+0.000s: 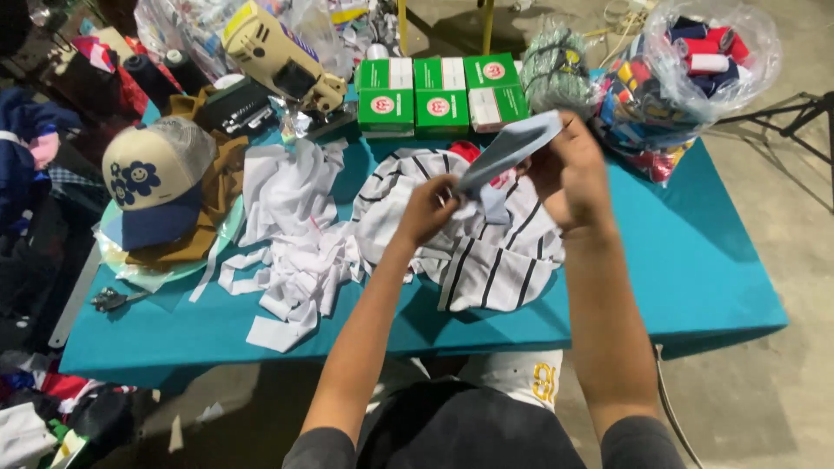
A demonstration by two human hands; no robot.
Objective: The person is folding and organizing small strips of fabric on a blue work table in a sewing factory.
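Both my hands are raised above a teal table, holding a grey-blue fabric piece between them. My left hand grips its lower end and my right hand grips its upper end. Directly beneath lies a pile of white cloth pieces with black stripes. A heap of plain white fabric scraps lies to the left of my left hand.
A cream and navy cap rests on brown cloth at the left. Green boxes and a cream electric cutting machine stand at the back. A clear bag of thread spools sits back right. Scissors lie at the left edge.
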